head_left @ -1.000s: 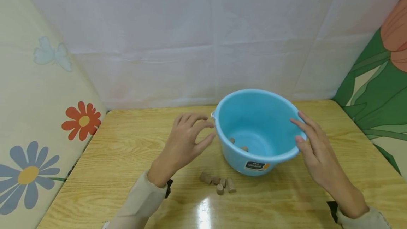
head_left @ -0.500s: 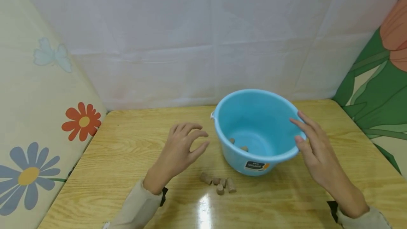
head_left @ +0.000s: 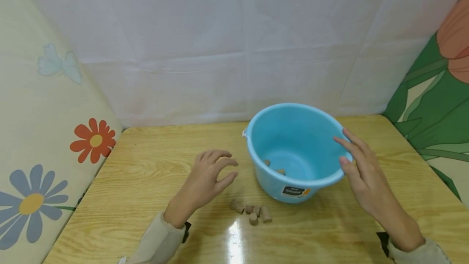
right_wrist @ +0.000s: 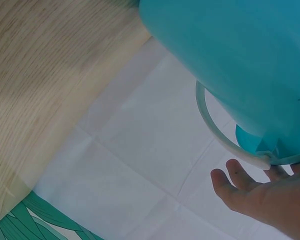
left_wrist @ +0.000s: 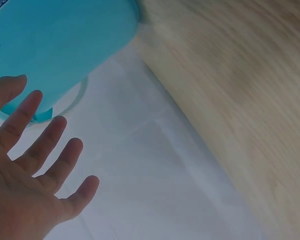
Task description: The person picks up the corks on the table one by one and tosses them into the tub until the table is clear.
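A light blue plastic bucket (head_left: 293, 190) stands on the wooden table, its mouth facing up and toward me. Straight fingers of my right hand (head_left: 368, 174) rest at its right rim, one reaching over the edge; the thumb touches the rim nearer me. My left hand (head_left: 203, 180) hovers left of the bucket, holding nothing, fingers spread and slightly bent. Several small brown cork-like cylinders (head_left: 253, 218) lie on the table in front of the bucket. Inside, a few similar pieces (head_left: 281, 171) show near the bottom, partly hidden by the rim.
The bucket's pale handle (right_wrist: 220, 132) hangs at the far side. A white cloth (head_left: 176, 44) covers the wall behind the table (head_left: 154, 146). Flower-printed panels (head_left: 55, 105) stand at both sides.
My left hand has drawn back from the bucket's left rim, moving left and toward me. The right hand, bucket and brown pieces have stayed in place.
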Available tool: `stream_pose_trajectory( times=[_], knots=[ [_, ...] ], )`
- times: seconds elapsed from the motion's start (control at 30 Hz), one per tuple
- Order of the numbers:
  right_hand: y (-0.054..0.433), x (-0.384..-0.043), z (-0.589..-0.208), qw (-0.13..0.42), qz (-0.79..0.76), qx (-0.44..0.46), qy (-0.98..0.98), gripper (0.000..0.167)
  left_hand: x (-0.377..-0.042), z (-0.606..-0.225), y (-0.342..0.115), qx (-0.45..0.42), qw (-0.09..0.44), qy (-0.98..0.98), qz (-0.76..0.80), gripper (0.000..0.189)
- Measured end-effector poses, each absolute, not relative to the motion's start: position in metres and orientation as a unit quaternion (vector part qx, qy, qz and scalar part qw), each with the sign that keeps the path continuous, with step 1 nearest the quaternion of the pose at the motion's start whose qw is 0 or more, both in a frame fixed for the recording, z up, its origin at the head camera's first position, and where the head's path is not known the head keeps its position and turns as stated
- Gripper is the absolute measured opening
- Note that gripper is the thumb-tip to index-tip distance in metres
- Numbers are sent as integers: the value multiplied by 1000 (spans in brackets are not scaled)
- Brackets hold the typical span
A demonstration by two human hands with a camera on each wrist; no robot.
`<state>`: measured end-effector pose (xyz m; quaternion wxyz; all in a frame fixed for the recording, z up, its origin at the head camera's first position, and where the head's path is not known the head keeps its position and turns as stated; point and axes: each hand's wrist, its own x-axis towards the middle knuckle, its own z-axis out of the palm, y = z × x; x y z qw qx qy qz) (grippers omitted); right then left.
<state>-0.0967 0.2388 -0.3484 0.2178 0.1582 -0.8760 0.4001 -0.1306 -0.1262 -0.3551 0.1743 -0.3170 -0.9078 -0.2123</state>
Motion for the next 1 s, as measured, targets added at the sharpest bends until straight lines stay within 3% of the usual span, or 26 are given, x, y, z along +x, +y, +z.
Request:
stream_pose_trajectory(
  times=[1.0],
  knots=[
    [238,-97,-349,221,404,160,-873,45,-123,-391,-140,-312,70,-927,-197,22]
  ],
)
